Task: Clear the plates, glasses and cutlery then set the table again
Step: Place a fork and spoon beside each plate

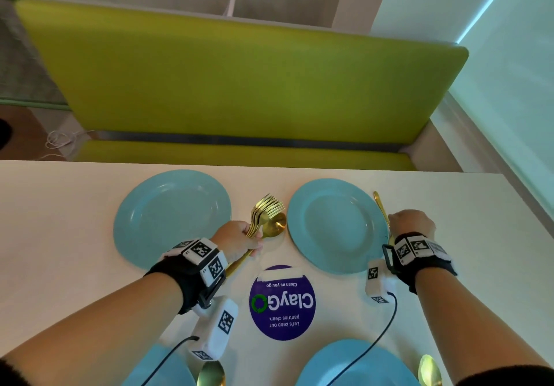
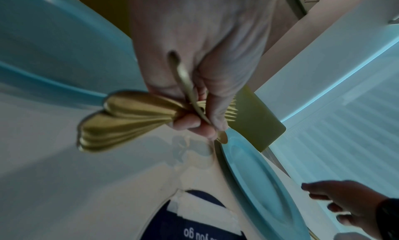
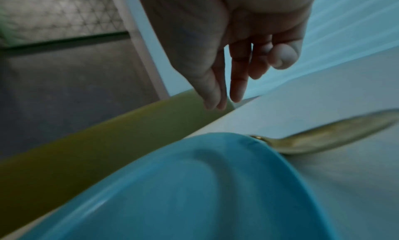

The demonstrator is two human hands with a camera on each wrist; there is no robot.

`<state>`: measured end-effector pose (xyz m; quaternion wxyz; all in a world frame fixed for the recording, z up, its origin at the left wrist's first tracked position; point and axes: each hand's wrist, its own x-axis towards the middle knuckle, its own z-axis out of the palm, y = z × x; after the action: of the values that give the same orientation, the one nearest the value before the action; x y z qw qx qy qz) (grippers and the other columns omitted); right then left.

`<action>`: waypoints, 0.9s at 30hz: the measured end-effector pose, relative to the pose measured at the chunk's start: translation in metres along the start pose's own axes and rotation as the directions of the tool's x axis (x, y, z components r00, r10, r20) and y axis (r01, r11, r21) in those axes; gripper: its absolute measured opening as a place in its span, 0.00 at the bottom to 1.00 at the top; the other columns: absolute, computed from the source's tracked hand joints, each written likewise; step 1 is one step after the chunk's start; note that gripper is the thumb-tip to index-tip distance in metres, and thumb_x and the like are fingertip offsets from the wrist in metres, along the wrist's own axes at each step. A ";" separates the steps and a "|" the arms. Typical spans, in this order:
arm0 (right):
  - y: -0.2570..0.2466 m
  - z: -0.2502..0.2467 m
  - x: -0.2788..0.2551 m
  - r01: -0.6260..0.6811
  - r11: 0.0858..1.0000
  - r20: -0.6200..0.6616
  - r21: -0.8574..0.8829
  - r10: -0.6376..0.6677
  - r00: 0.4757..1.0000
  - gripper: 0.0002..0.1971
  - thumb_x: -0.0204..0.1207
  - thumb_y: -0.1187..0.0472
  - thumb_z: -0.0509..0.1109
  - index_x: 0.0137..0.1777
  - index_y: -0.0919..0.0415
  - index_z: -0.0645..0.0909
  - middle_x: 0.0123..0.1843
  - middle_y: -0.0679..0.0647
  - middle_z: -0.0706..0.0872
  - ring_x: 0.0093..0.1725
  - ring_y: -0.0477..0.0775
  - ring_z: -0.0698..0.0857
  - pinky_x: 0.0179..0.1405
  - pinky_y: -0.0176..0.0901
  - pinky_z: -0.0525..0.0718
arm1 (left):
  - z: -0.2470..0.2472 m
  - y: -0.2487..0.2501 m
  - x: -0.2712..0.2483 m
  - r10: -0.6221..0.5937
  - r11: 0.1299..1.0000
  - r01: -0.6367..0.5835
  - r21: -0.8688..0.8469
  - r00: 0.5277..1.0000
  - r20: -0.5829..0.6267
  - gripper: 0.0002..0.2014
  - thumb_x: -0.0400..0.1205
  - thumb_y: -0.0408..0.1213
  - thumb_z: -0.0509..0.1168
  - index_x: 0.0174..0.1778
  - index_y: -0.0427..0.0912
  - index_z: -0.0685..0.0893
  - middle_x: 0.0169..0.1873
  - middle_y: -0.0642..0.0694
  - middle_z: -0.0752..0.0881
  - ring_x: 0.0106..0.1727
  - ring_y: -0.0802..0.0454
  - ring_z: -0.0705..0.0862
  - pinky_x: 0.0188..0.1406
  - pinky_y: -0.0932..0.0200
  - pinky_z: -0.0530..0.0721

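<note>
My left hand [image 1: 250,237] grips a bundle of gold forks [image 1: 268,208] and a gold spoon [image 1: 274,226] between the two far blue plates [image 1: 156,220] [image 1: 332,226]. In the left wrist view the fingers [image 2: 207,114] are curled round the gold handles [image 2: 121,121]. My right hand [image 1: 412,222] hovers at the right rim of the right plate, over a gold spoon [image 1: 380,205] lying on the table. The right wrist view shows its fingers [image 3: 237,83] straight and holding nothing, with that spoon [image 3: 323,138] beside the plate's rim [image 3: 194,184].
Two more blue plates [image 1: 168,364] [image 1: 353,361] sit at the near edge, each with a gold spoon [image 1: 211,373] [image 1: 430,369] to its right. A purple round sticker [image 1: 281,303] marks the table's middle. A green bench [image 1: 239,85] stands behind the table, a wall to the right.
</note>
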<state>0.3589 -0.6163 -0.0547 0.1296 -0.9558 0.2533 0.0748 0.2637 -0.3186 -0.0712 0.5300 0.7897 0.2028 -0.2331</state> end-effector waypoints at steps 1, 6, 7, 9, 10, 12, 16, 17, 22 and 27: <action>-0.007 -0.002 -0.007 0.049 0.999 0.009 -0.009 -0.048 0.999 0.16 0.81 0.59 0.59 0.51 0.66 0.87 0.54 0.63 0.89 0.55 0.63 0.86 0.56 0.47 0.81 | 0.001 0.000 -0.002 0.006 1.000 -0.006 0.007 1.000 0.003 0.08 0.78 0.32 0.69 0.34 0.44 0.81 0.29 0.47 0.86 0.35 0.51 0.83 0.57 0.55 0.82; -0.047 0.001 -0.082 0.425 0.896 0.097 0.131 -0.439 0.893 0.12 0.79 0.59 0.67 0.58 0.58 0.87 0.59 0.56 0.88 0.59 0.56 0.85 0.61 0.41 0.79 | 0.001 0.002 -0.017 0.031 0.994 -0.031 0.103 0.999 0.010 0.04 0.74 0.34 0.73 0.37 0.41 0.84 0.38 0.39 0.90 0.46 0.40 0.89 0.59 0.48 0.84; -0.054 0.002 -0.102 0.511 0.848 0.168 0.143 -0.530 0.831 0.12 0.78 0.58 0.68 0.59 0.57 0.86 0.59 0.54 0.88 0.59 0.54 0.84 0.61 0.39 0.77 | 0.001 0.002 -0.021 0.036 0.992 -0.037 0.123 0.999 0.010 0.05 0.73 0.35 0.74 0.37 0.41 0.85 0.40 0.37 0.91 0.49 0.39 0.89 0.62 0.46 0.83; -0.067 0.009 -0.138 0.662 0.744 0.304 0.089 -0.654 0.693 0.13 0.79 0.57 0.67 0.61 0.54 0.86 0.60 0.54 0.87 0.60 0.53 0.83 0.63 0.41 0.78 | -0.002 0.002 -0.028 0.039 0.990 -0.043 0.137 0.999 0.034 0.06 0.72 0.36 0.75 0.35 0.42 0.83 0.35 0.41 0.90 0.46 0.43 0.88 0.61 0.47 0.83; -0.072 0.013 -0.153 0.715 0.697 0.350 0.052 -0.683 0.641 0.13 0.80 0.57 0.65 0.62 0.53 0.85 0.62 0.54 0.86 0.62 0.55 0.82 0.65 0.45 0.79 | -0.003 0.001 -0.031 0.041 0.990 -0.048 0.132 0.998 0.055 0.07 0.72 0.35 0.75 0.35 0.42 0.83 0.32 0.44 0.88 0.44 0.45 0.87 0.61 0.48 0.83; -0.079 0.021 -0.176 0.770 0.638 0.398 -0.011 -0.703 0.589 0.14 0.81 0.57 0.63 0.63 0.53 0.84 0.64 0.54 0.84 0.63 0.56 0.81 0.64 0.49 0.80 | -0.008 -0.003 -0.038 0.046 0.991 -0.058 0.123 0.994 0.101 0.07 0.72 0.34 0.75 0.37 0.41 0.82 0.31 0.46 0.87 0.41 0.48 0.86 0.60 0.49 0.84; -0.086 0.029 -0.206 0.821 0.562 0.408 -0.103 -0.729 0.550 0.14 0.82 0.56 0.60 0.60 0.53 0.86 0.59 0.55 0.85 0.59 0.58 0.83 0.54 0.47 0.81 | -0.022 -0.011 -0.053 0.090 0.985 -0.116 0.126 0.976 0.199 0.10 0.72 0.29 0.75 0.41 0.41 0.80 0.33 0.45 0.86 0.34 0.52 0.85 0.46 0.58 0.84; -0.089 0.031 -0.212 0.836 0.537 0.404 -0.108 -0.745 0.531 0.14 0.82 0.56 0.61 0.59 0.54 0.86 0.58 0.56 0.85 0.58 0.59 0.83 0.53 0.47 0.81 | -0.026 -0.015 -0.057 0.099 0.983 -0.129 0.133 0.972 0.215 0.11 0.72 0.28 0.75 0.40 0.41 0.79 0.33 0.43 0.86 0.34 0.52 0.84 0.43 0.59 0.83; -0.099 0.041 -0.236 0.880 0.469 0.414 -0.073 -0.789 0.455 0.13 0.80 0.56 0.62 0.59 0.53 0.86 0.58 0.56 0.83 0.60 0.58 0.81 0.54 0.50 0.80 | -0.048 -0.039 -0.065 0.115 0.979 -0.154 0.134 0.958 0.261 0.11 0.71 0.26 0.74 0.39 0.42 0.78 0.30 0.43 0.85 0.29 0.54 0.83 0.36 0.63 0.83; -0.117 0.044 -0.244 0.890 0.449 0.430 -0.073 -0.791 0.435 0.12 0.80 0.58 0.63 0.57 0.54 0.87 0.59 0.54 0.83 0.60 0.57 0.80 0.53 0.48 0.79 | -0.067 -0.053 -0.070 0.151 0.976 -0.181 0.124 0.964 0.219 0.09 0.75 0.35 0.73 0.34 0.43 0.78 0.27 0.48 0.82 0.30 0.55 0.80 0.31 0.69 0.78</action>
<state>0.2040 -0.3921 -0.0212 0.0489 -0.9313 -0.3032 0.1959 0.1870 -0.2422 -0.0478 0.5079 0.8112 0.0620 -0.2831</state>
